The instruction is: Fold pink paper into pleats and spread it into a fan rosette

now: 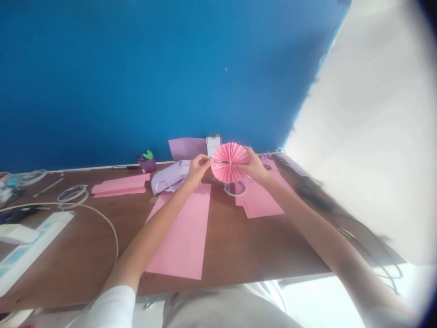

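A pink pleated paper rosette (229, 161) is held up above the brown table (239, 246), near the blue wall. My left hand (198, 169) pinches its left edge, fingers closed. At the rosette's right edge, my right hand (253, 165) grips it with closed fingers. A thin dark line crosses the rosette's left half; I cannot make out what it is. Under the rosette a roll of clear tape (235, 188) lies on the table.
A long pink sheet (186, 232) lies in front of me, more pink sheets (261, 200) to the right, a folded pink piece (119, 186) to the left. Lilac paper (170, 176), a small purple pot (147, 161), tape rolls (72, 194), a white power strip (30, 248) and cable lie around.
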